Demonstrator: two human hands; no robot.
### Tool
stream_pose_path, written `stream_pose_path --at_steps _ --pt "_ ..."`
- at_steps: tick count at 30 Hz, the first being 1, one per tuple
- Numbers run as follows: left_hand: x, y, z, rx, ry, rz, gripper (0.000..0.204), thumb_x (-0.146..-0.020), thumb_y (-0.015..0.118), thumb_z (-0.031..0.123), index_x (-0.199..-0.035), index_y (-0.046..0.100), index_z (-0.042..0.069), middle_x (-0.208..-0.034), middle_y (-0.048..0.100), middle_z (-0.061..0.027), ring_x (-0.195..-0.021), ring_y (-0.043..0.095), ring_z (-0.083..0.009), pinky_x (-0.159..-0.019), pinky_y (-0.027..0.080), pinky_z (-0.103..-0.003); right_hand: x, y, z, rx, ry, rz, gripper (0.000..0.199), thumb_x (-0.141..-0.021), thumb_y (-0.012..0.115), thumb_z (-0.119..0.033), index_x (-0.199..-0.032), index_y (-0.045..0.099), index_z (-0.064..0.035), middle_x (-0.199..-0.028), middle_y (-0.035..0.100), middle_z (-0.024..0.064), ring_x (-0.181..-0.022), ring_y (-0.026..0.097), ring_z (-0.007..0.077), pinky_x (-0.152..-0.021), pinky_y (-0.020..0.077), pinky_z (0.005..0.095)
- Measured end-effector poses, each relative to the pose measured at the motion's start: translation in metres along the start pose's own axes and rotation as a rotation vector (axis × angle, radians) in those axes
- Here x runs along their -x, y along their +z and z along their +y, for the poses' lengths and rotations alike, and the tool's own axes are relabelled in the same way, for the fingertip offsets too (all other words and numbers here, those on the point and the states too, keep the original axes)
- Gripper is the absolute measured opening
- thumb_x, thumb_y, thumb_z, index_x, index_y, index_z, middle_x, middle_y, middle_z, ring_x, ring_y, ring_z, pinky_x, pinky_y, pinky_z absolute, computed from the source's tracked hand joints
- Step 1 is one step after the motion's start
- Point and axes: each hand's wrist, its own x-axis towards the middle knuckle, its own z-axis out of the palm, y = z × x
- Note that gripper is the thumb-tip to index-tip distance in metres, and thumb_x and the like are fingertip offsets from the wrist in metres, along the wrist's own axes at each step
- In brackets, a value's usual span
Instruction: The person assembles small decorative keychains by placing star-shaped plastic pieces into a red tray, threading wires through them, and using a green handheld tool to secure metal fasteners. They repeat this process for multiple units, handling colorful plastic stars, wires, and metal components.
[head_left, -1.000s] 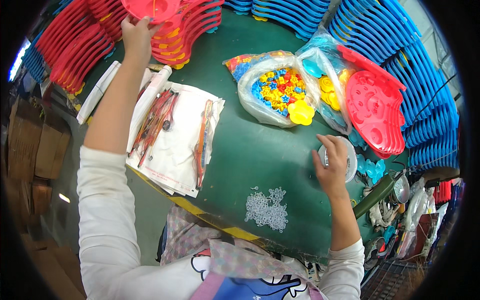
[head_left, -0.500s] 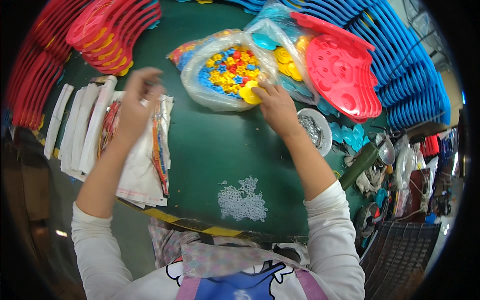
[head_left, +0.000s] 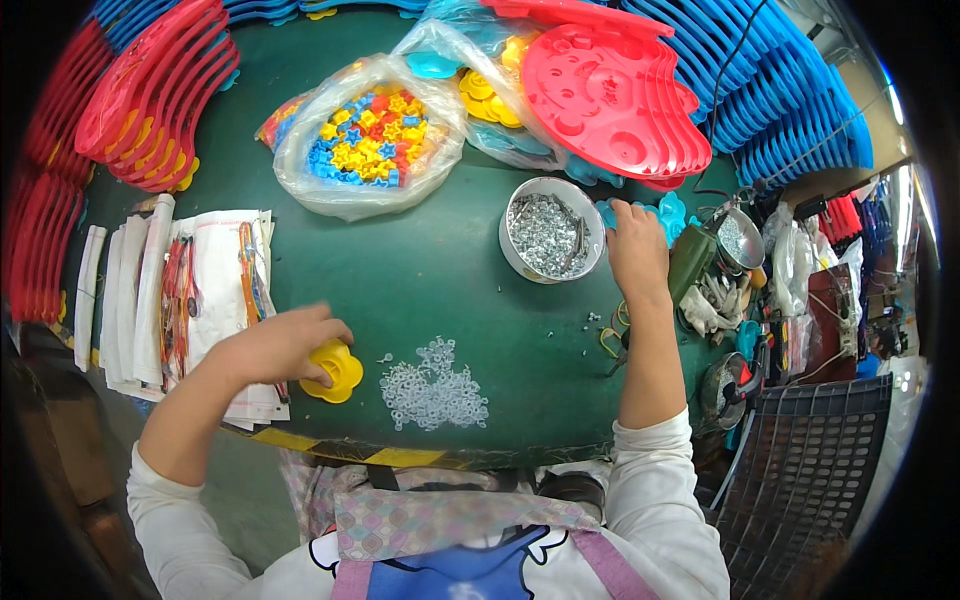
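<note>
A yellow flower-shaped plastic piece (head_left: pixel 334 372) lies on the green table (head_left: pixel 420 270), close to the table's near edge, and the left hand (head_left: pixel 278 345) rests on it with fingers curled over its top, pinching it against the surface. Just right of the yellow piece sits a loose heap of small clear plastic rings (head_left: pixel 433 386), not touching it. Left of the yellow piece, partly under the left wrist, lie flat white packets with thin red and orange strips (head_left: pixel 205 290) inside them. Farther from the yellow piece, toward the middle of the table, stands a round white bowl filled with small silver metal screws (head_left: pixel 549 232); the right hand (head_left: pixel 635 250) sits just beside the bowl's right rim, fingers bent down together onto the table, and whether it pinches anything cannot be told. Beyond the bowl, at the far side of the table, a clear plastic bag of small blue, yellow and red flower-shaped pieces (head_left: pixel 368 135) lies open, and beside it to the right leans a stack of red moulded plastic trays (head_left: pixel 610 95). Blue moulded plastic trays (head_left: pixel 790 110) stand in a row past those, and more red trays (head_left: pixel 150 95) fan out at the far left corner.
</note>
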Motion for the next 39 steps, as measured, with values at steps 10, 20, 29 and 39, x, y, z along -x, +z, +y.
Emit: stream_pose_path --at_steps 10,20,29,39 --pt "-0.215 -0.061 0.067 1.022 0.008 0.325 0.047 -0.102 0.067 0.037 -0.120 0.064 -0.006 -0.109 0.070 -0.0167 -0.087 0.071 -0.0228 -0.085 0.060 -0.036 0.003 0.049 0.024 0.153 0.146 -0.085 0.023 -0.094 0.057 -0.015 -0.112 0.071 -0.0109 -0.108 0.075 0.0102 -0.102 0.071 0.0296 -0.087 0.0511 0.0464" --pt "-0.354 -0.062 0.151 1.917 0.101 0.632 0.039 -0.106 0.045 0.015 -0.138 0.045 -0.007 -0.124 0.064 -0.0284 -0.108 0.070 -0.0411 -0.087 0.065 -0.047 -0.009 0.076 0.025 0.154 0.086 0.041 0.025 -0.096 0.057 -0.022 -0.116 0.070 -0.0159 -0.110 0.073 0.0109 -0.101 0.067 0.0309 -0.083 0.0510 0.0461" --pt "-0.118 -0.038 0.054 1.987 0.088 0.344 0.053 -0.094 0.058 0.021 -0.142 0.050 -0.002 -0.134 0.066 -0.0191 -0.115 0.069 -0.0315 -0.099 0.059 -0.047 -0.015 0.035 0.029 0.061 0.163 0.017 0.026 -0.096 0.059 -0.023 -0.117 0.069 -0.0098 -0.108 0.073 0.0116 -0.100 0.068 0.0309 -0.085 0.0516 0.0460" --pt "0.043 0.090 0.001 1.827 -0.230 0.879 0.055 -0.099 0.058 0.027 -0.144 0.049 -0.004 -0.137 0.063 -0.0221 -0.121 0.066 -0.0335 -0.103 0.056 -0.046 0.125 -0.033 -0.072 -1.148 0.242 -0.435 0.030 -0.095 0.064 -0.005 -0.124 0.065 0.0019 -0.106 0.073 0.0142 -0.095 0.070 0.0200 -0.083 0.0540 0.0346"
